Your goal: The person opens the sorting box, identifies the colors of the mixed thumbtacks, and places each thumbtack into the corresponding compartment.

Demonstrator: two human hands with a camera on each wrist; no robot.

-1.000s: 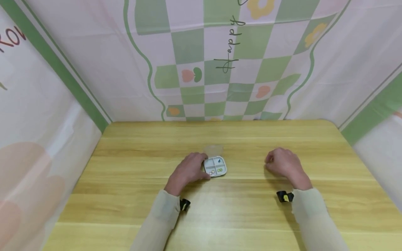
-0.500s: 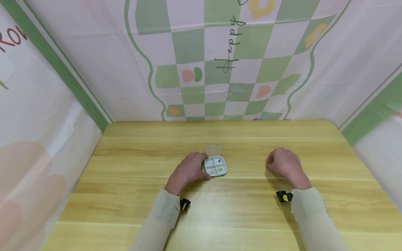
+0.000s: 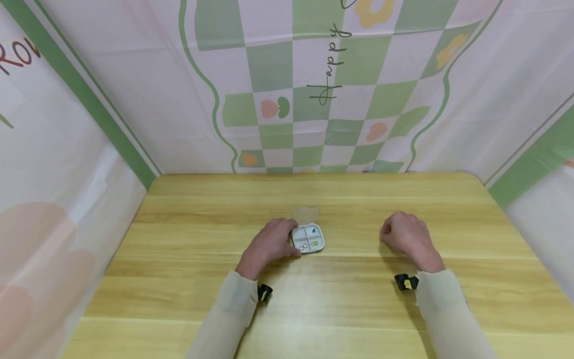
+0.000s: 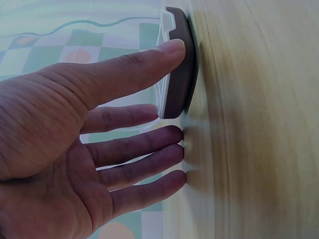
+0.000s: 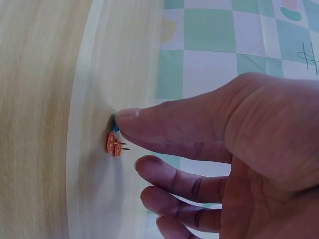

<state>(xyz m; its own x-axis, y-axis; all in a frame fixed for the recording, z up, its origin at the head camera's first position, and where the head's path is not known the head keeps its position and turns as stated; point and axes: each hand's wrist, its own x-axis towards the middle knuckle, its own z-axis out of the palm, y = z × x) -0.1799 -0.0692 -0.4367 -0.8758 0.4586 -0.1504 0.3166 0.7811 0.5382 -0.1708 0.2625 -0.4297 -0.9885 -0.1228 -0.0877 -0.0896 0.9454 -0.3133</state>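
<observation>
My left hand [image 3: 269, 244] holds a small four-compartment pill box [image 3: 307, 238] between thumb and index finger. The box stands with its clear lid [image 3: 305, 214] folded back, and the left wrist view shows its dark outer side [image 4: 180, 79]. Small blue, green and reddish-white pieces lie in three compartments. My right hand [image 3: 407, 234] is low over the table to the right. Its thumb and index finger pinch a blue thumbtack [image 5: 117, 127], mostly hidden by the thumb. Beside the fingertips, two orange-red thumbtacks [image 5: 111, 143] lie on the table, pins sticking up.
The wooden table [image 3: 287, 309] runs back to a hanging cloth [image 3: 309, 119] with green checks. Similar cloth hangs at the left and right sides. Each wrist carries a black camera mount [image 3: 405, 281].
My right hand has shifted very slightly to the right. My left hand keeps its hold on the pill box, which stays in place on the table.
</observation>
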